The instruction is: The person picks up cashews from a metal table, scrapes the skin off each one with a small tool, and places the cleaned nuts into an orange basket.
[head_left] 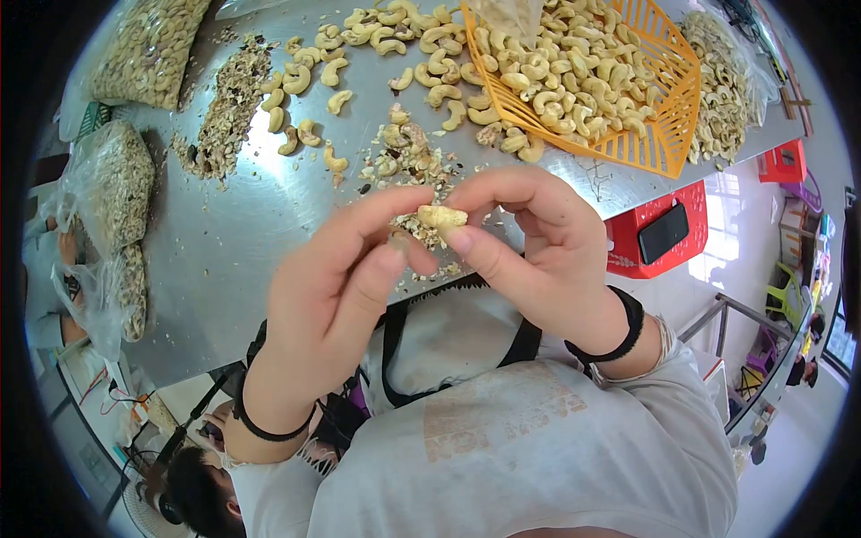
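"Two hands are over the metal table (211, 287). State the grip of each."

"Right hand (560, 247): thumb and index finger pinch a pale cashew kernel (442, 217). Left hand (332, 278): thumb and index finger spread apart. The index fingertip is at the kernel's upper left end; contact cannot be confirmed."

"Specify the kernel's location."

"Raised between the hands, near the table's close edge. In the view, a heap of broken pieces (408, 152) lies on the metal just beyond it."

"List adjacent items."

"Orange basket (674, 169): beyond the right hand, loaded with kernels (583, 72). Loose kernels (297, 81): on the table, left of the basket. Flake pile (238, 99): left of the loose kernels. Filled clear bags (148, 54): along the left side."

"And off the table?"

"Black phone (664, 235): flat on a red stool (628, 260), right of the table edge."
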`<state>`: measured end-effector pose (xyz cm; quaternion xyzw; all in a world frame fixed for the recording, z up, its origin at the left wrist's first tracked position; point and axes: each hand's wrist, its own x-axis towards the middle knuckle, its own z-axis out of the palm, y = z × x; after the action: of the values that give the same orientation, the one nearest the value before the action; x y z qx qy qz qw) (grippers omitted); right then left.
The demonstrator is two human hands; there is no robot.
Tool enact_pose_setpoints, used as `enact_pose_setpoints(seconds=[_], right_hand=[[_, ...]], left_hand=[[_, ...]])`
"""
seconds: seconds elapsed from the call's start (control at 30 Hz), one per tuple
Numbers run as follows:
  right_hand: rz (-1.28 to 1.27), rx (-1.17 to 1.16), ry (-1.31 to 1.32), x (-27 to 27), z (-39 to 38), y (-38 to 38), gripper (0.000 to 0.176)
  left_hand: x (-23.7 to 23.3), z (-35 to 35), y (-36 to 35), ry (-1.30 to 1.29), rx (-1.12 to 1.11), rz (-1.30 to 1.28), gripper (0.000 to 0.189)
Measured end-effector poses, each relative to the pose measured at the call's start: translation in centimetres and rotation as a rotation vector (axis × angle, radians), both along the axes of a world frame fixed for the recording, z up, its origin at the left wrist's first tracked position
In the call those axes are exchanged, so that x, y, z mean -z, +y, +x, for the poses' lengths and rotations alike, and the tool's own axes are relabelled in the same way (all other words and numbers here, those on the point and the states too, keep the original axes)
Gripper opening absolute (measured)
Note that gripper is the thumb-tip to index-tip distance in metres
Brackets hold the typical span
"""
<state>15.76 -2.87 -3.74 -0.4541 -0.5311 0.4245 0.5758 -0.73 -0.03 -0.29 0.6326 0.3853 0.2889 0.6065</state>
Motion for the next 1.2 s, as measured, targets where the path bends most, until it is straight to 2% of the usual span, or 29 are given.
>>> enact_pose_setpoints(seconds=[0.07, 0.2, 0.27, 0.3, 0.33, 0.37, 0.4, 0.47, 0.5, 0.53, 0.6, 0.67, 0.7, 0.77, 0.8, 0.87, 0.9, 0.97, 1.2], right_hand=[[0.03, 0.014, -0.023, 0.1, -0.1, -0.1, 0.014], [0.069, -0.004, -0.041, 0.1, -0.1, 0.0, 0.013], [0.036, -0.001, -0.004, 0.0, -0.2, -0.2, 0.013], [0.002, 0.003, 0.033, -0.1, -0.2, -0.2, 0.014], [0.003, 0.005, 0.032, -0.2, 0.0, -0.1, 0.014], [0.025, 0.062, 0.045, -0.3, 0.3, 0.1, 0.015], [0.047, 0.119, 0.059, -0.6, 0.7, 0.4, 0.016], [0.046, 0.273, 0.075, -1.5, 2.3, 1.2, 0.018], [0.13, 0.372, 0.097, -1.6, 3.1, 1.7, 0.019], [0.092, 0.44, 0.044, -2.1, 4.2, 2.0, 0.022], [0.217, 0.571, -0.148, -2.0, 6.3, 3.1, 0.026], [0.246, 0.572, -0.129, -2.2, 6.5, 2.9, 0.027], [0.269, 0.574, -0.111, -2.3, 6.5, 2.9, 0.028], [0.225, 0.526, -0.11, -2.1, 6.0, 2.3, 0.027], [0.182, 0.478, -0.109, -2.0, 5.6, 2.0, 0.027], [0.162, 0.436, -0.07, -1.8, 4.5, 1.6, 0.026], [0.139, 0.381, -0.059, -1.7, 4.1, 1.4, 0.025], [0.139, 0.304, -0.032, -1.6, 3.5, 1.2, 0.022], [0.046, 0.215, -0.025, -1.1, 3.0, 0.8, 0.014]], left_hand=[[-0.2, 0.3, -0.3, 0.114, -0.013, 0.124, 0.031], [-0.3, 0.0, -0.1, 0.17, 0.038, 0.188, 0.03], [-0.7, 0.0, -0.1, 0.021, -0.028, -0.187, 0.029], [-0.6, 0.0, -0.1, 0.021, -0.027, -0.186, 0.029], [-0.5, 0.0, -0.1, -0.055, -0.116, -0.268, 0.028], [-0.4, 0.1, -0.1, -0.131, -0.207, -0.349, 0.028], [-0.4, -0.1, 0.2, -0.13, -0.206, -0.349, 0.028], [-0.3, -0.9, 1.3, -0.059, -0.19, -0.244, 0.026], [-0.4, -1.2, 1.8, -0.059, -0.19, -0.243, 0.026], [-0.4, -1.5, 2.4, 0.021, -0.181, -0.215, 0.026], [-0.3, -1.6, 3.2, 0.1, -0.173, -0.184, 0.026], [0.1, -1.4, 4.0, 0.368, -0.159, 0.055, 0.026], [0.1, -1.2, 4.4, 0.368, -0.16, 0.057, 0.026], [0.3, -0.5, 5.1, 0.617, -0.067, 0.258, 0.028], [0.8, -0.2, 5.5, 0.618, -0.07, 0.26, 0.028], [2.3, 0.2, 6.5, 0.73, -0.022, 0.697, 0.028], [2.6, 0.3, 7.0, 0.732, -0.024, 0.7, 0.028], [2.9, 0.5, 8.2, 0.94, -0.125, 0.798, 0.027], [4.3, -1.0, 9.6, 1.013, -0.13, 0.761, 0.023]])
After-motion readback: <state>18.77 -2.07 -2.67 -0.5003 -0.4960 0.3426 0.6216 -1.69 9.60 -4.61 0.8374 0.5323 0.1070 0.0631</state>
